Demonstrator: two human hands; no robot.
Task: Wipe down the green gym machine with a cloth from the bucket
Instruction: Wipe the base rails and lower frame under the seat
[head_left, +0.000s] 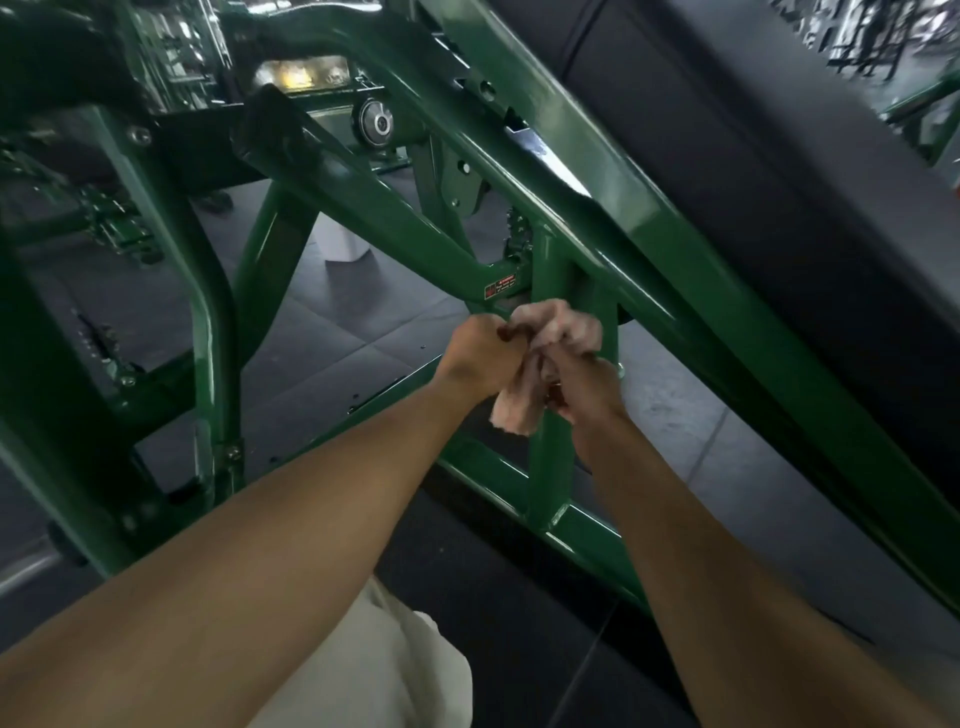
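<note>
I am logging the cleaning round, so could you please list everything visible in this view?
green painted steel machine frame: one, green, spans the whole view
black padded bench cushion: one, black, upper right
crumpled pale pink cloth: one, pink, centre, against the frame's short upright post
red and black warning sticker: one, on the frame above the cloth
round silver metal disc: one, silver, top centre
white plastic container: one, white, floor behind the frame, possibly the bucket
dark grey floor tiles: several, grey, under the machine
cream fabric garment: one, cream, bottom centre
left hand: one, grips the cloth's left end
right hand: one, grips the cloth's right side
</note>
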